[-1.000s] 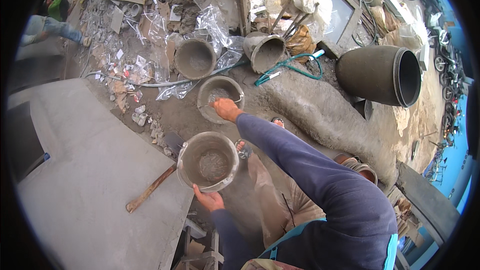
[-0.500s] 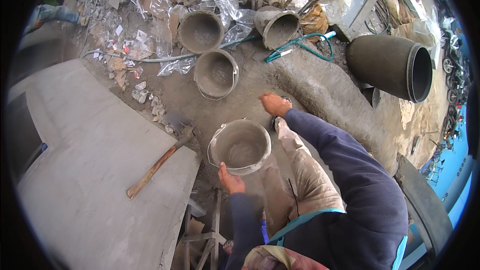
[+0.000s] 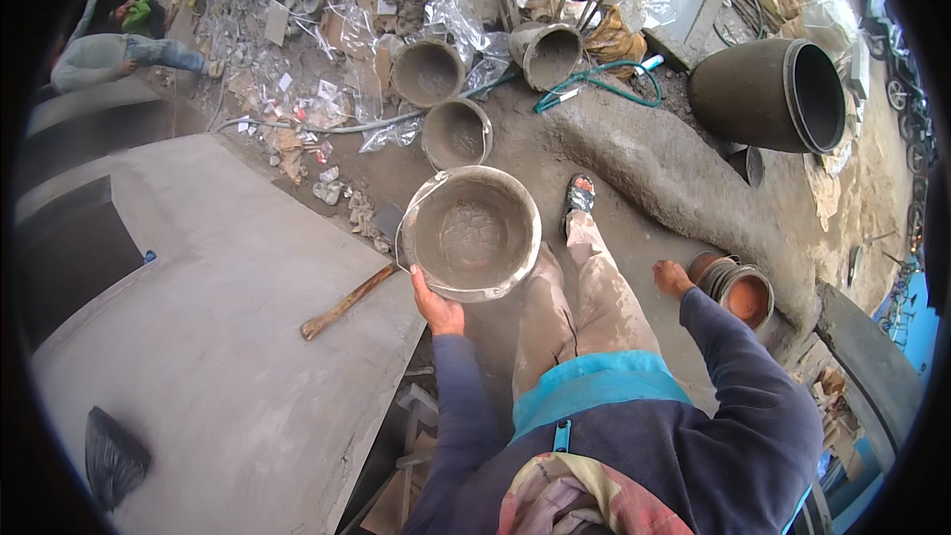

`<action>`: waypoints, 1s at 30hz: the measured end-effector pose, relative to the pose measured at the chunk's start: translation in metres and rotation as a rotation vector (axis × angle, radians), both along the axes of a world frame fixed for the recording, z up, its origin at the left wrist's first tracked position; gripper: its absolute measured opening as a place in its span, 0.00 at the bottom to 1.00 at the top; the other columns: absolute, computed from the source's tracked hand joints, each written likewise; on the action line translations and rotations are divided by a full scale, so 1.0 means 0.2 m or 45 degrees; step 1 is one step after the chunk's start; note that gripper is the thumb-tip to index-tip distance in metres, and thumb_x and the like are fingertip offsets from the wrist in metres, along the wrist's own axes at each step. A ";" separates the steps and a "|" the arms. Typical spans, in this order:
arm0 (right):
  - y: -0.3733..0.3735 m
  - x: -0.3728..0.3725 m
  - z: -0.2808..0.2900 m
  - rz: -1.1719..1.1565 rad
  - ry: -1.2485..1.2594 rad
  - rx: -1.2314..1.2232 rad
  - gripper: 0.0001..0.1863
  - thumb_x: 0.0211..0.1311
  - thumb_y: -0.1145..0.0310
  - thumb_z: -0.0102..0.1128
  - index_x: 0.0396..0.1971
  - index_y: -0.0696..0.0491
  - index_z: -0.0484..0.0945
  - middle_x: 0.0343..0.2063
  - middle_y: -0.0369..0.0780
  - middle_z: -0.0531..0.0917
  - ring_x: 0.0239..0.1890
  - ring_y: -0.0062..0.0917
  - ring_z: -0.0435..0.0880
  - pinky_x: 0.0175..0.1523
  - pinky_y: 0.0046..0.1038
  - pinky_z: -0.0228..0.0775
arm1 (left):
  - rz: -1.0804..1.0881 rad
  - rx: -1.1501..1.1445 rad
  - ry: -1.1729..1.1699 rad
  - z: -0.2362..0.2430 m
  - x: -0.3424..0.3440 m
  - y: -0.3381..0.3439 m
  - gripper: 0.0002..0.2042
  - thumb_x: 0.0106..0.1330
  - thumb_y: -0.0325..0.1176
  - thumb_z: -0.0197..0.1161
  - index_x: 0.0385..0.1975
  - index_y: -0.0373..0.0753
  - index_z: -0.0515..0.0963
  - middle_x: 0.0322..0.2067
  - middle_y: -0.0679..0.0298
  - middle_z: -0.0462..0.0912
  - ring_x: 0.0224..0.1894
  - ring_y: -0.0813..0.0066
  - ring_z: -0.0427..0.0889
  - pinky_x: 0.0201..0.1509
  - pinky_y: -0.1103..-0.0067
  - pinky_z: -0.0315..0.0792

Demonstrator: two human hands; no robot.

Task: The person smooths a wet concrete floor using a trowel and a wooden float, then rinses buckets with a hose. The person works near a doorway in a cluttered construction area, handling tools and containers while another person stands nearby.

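My left hand (image 3: 438, 305) grips the near-left side of a mud-coated bucket (image 3: 466, 233) with a wire handle, raised in front of my legs, wet grey residue in its bottom. Off to the right, my right hand (image 3: 672, 277) has its fingers curled with nothing visible in them, beside stacked pails (image 3: 745, 299). Beyond the held bucket sits another grey bucket (image 3: 456, 134), with two more containers (image 3: 426, 74) (image 3: 550, 57) behind it. A wooden-handled tool (image 3: 347, 305) lies at the slab's edge, its head partly hidden behind my bucket.
A smooth grey slab (image 3: 178, 317) fills the left, bearing a black bag (image 3: 114, 456). A large dark barrel (image 3: 743, 94) lies on its side at right, beside a rough mound (image 3: 624, 163). A hose (image 3: 644, 99) and rubble stretch behind. Co-workers (image 3: 139, 15) (image 3: 99, 64) are at top left.
My right hand has let go of the farther bucket's handle and moved right and back toward the stacked pails. My left hand has raised its bucket, which now looks larger and sits higher in view.
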State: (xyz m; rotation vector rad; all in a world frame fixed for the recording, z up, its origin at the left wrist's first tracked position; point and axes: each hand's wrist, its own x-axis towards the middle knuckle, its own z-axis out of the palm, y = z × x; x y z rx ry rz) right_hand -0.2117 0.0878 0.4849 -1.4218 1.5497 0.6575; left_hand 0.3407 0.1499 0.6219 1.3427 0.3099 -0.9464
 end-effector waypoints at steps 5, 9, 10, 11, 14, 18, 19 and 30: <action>0.13 0.16 0.15 -0.432 -0.227 -0.055 0.17 0.72 0.65 0.54 0.50 0.56 0.87 0.37 0.47 0.92 0.42 0.39 0.92 0.51 0.39 0.83 | -0.051 -0.133 -0.032 0.28 0.04 -0.10 0.31 0.81 0.55 0.56 0.72 0.35 0.69 0.70 0.58 0.75 0.71 0.62 0.73 0.76 0.65 0.66; 0.26 0.06 0.14 -0.623 -0.258 -0.125 0.18 0.75 0.67 0.51 0.53 0.60 0.84 0.34 0.43 0.92 0.37 0.27 0.92 0.44 0.32 0.84 | -0.116 -0.209 0.006 0.44 -0.04 -0.12 0.31 0.81 0.55 0.53 0.73 0.37 0.69 0.71 0.59 0.74 0.71 0.61 0.72 0.77 0.65 0.65; 0.27 0.05 0.17 -0.705 -0.281 -0.122 0.18 0.76 0.67 0.51 0.54 0.60 0.84 0.34 0.43 0.92 0.37 0.27 0.92 0.44 0.32 0.84 | -0.119 -0.226 0.001 0.46 -0.03 -0.11 0.31 0.82 0.55 0.52 0.73 0.37 0.69 0.71 0.59 0.74 0.72 0.61 0.72 0.77 0.64 0.65; 0.27 0.04 0.22 -0.772 -0.272 -0.119 0.18 0.75 0.68 0.52 0.54 0.61 0.84 0.34 0.44 0.92 0.38 0.29 0.92 0.45 0.32 0.84 | -0.110 -0.243 -0.013 0.48 -0.03 -0.09 0.31 0.82 0.55 0.52 0.73 0.37 0.69 0.71 0.59 0.74 0.72 0.61 0.72 0.78 0.64 0.64; 0.26 -0.01 0.35 -0.960 -0.241 -0.073 0.17 0.74 0.69 0.53 0.53 0.60 0.85 0.35 0.45 0.91 0.39 0.29 0.92 0.45 0.33 0.84 | -0.044 -0.187 -0.135 0.56 -0.06 -0.06 0.31 0.82 0.54 0.51 0.74 0.38 0.68 0.72 0.59 0.73 0.73 0.60 0.71 0.78 0.63 0.64; 0.27 -0.21 0.31 -1.100 -0.267 -0.027 0.17 0.78 0.66 0.52 0.56 0.57 0.83 0.36 0.42 0.90 0.35 0.27 0.90 0.39 0.32 0.83 | 0.113 -0.082 -0.140 0.61 -0.04 -0.03 0.32 0.81 0.56 0.51 0.75 0.40 0.67 0.73 0.60 0.72 0.74 0.60 0.70 0.78 0.63 0.64; 0.25 -0.25 0.29 -1.093 -0.265 -0.022 0.17 0.78 0.66 0.52 0.56 0.57 0.83 0.36 0.42 0.90 0.35 0.27 0.90 0.39 0.32 0.83 | 0.154 -0.062 -0.153 0.63 -0.02 -0.02 0.32 0.80 0.56 0.51 0.75 0.40 0.67 0.73 0.61 0.72 0.74 0.60 0.70 0.78 0.63 0.64; -0.34 -0.20 -0.49 -0.118 -0.233 -0.275 0.16 0.74 0.59 0.55 0.37 0.55 0.87 0.36 0.56 0.89 0.39 0.55 0.89 0.48 0.54 0.81 | 0.034 0.461 -0.709 0.56 -0.11 -0.07 0.32 0.81 0.55 0.52 0.76 0.39 0.65 0.75 0.60 0.69 0.76 0.62 0.67 0.81 0.65 0.60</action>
